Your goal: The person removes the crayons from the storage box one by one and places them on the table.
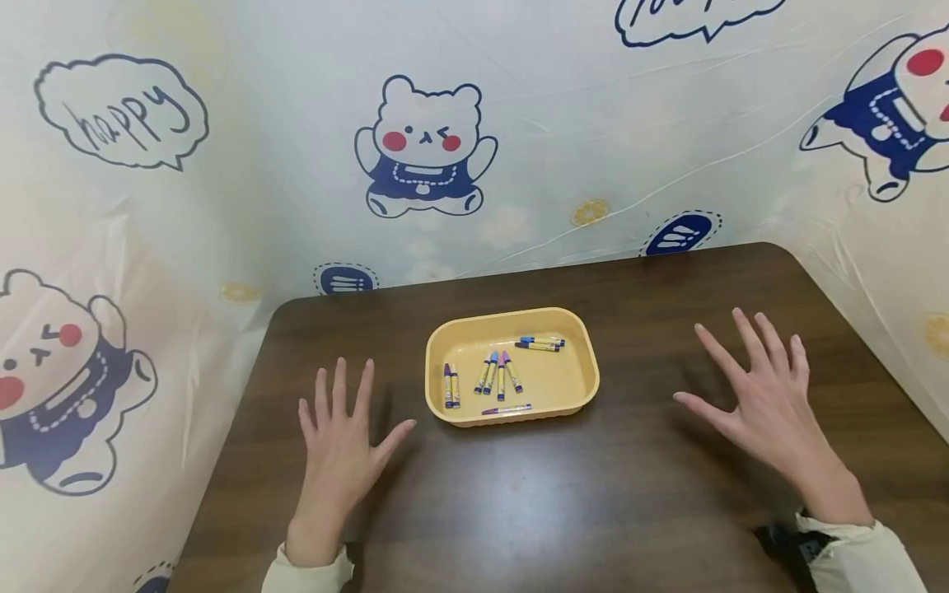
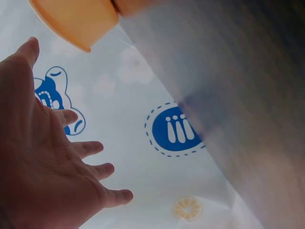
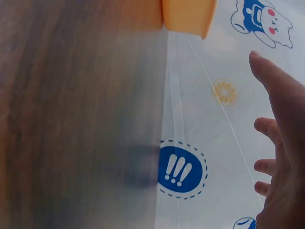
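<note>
A yellow tray (image 1: 549, 395) sits on the dark wooden table, with several crayons (image 1: 501, 375) lying in it in small groups. Two crayons (image 1: 451, 387) are side by side at the tray's left, a few more (image 1: 539, 343) lie at its upper right, and a single one (image 1: 507, 409) rests along the near wall. To the left of the tray, my left hand (image 1: 337, 453) is held with fingers spread and holds nothing. My right hand (image 1: 771, 412), farther off on the right, also has its fingers spread and holds nothing. Both wrist views show the tray's side wall (image 2: 78, 21) beyond the hand.
The brown table (image 1: 615, 511) has its far edge against a pale curtain (image 1: 296, 148) printed with cartoon bears and speech bubbles. The curtain also hangs along the left and right sides. A dark strap (image 1: 793, 548) shows at the right cuff.
</note>
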The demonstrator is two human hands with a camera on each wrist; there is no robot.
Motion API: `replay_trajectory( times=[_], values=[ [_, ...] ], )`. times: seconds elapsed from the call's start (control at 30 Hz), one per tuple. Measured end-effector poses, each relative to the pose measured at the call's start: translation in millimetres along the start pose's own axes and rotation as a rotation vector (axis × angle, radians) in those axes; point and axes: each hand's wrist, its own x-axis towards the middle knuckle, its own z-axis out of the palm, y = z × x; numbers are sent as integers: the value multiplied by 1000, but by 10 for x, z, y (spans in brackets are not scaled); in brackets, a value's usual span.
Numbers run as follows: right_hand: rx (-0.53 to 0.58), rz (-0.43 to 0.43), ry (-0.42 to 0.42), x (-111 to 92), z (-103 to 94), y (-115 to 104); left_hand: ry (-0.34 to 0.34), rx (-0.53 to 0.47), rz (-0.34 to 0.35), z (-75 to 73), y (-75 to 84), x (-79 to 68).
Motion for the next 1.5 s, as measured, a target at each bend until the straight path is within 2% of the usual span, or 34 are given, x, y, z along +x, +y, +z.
replay_trajectory(
  times=[0.2, 0.33, 0.5, 0.67, 0.87, 0.97, 1.1, 1.17, 1.3, 1.4, 1.5],
  values=[
    [16, -23, 1, 81, -13, -88, -9, -39, 20, -19, 37, 39],
    [36, -64, 28, 141, -16, -201, -56, -97, 31, -7, 74, 79],
    [99, -143, 53, 262, 45, -421, -121, -184, 8, -38, 171, 138],
    [195, -192, 22, 394, 115, -694, -113, -311, -1, -82, 306, 301],
    [220, -240, -43, 555, 171, -982, -141, -461, -48, -29, 378, 526],
    [217, -230, -89, 681, 189, -1096, -175, -552, -86, 26, 395, 616],
    [247, -182, -186, 933, 258, -1246, -195, -656, -175, 86, 420, 726],
    [266, -154, -227, 1075, 335, -1297, -193, -687, -209, 127, 433, 771],
    [304, -86, -319, 1323, 555, -1336, -163, -701, -216, 215, 467, 817],
    [283, -73, -388, 1440, 739, -1334, -134, -719, -229, 271, 487, 803],
    [212, -45, -448, 1482, 861, -1323, -130, -774, -240, 312, 507, 788]
  ],
)
